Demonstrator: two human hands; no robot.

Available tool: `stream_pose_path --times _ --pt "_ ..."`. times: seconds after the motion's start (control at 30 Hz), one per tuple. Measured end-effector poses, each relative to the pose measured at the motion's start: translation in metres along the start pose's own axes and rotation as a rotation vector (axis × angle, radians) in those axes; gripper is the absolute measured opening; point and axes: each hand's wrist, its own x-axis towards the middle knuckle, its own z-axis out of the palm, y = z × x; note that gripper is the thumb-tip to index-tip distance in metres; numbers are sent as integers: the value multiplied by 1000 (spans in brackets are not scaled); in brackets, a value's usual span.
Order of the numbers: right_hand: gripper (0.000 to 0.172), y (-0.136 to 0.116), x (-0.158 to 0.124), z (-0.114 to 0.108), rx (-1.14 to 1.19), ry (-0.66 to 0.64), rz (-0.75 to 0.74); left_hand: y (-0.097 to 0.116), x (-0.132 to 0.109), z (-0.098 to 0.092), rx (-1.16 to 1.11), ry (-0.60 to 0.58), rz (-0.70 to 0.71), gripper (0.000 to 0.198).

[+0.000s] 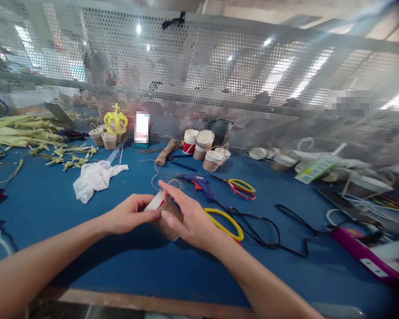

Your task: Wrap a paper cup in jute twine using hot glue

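Between my two hands is a small paper cup (169, 218) wrapped in brown twine, tilted on its side with its white rim toward the left. My left hand (130, 214) grips the rim end, thumb along the near side. Around the twine-covered side curls my right hand (191, 218), its thumb pressed on the cup and its fingers over the far side. A thin strand of twine (155, 175) runs from near the cup back to a twine bundle (166, 152). Just right of my hands lie a blue glue gun (199, 184) and yellow-handled scissors (226, 221).
More wrapped cups (213, 159) stand at the back. A white cloth (92, 179) lies left, near pale husks (16, 130). Red-and-yellow scissors (241, 187), a black cable (272, 230) and a purple power strip (362, 252) are right. A perforated metal screen (199, 79) borders the blue table.
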Motion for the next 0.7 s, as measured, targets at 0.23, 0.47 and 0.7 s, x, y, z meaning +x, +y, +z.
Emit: stream_pose_path --times 0.23,0.47,0.7 --pt "35 5 5 -2 341 42 69 0 -4 4 -50 -149 -13 27" --pt "28 9 26 9 774 -6 327 9 -13 13 -2 -326 12 29" --pt "17 10 19 21 597 -329 387 18 -17 23 -128 -311 193 23"
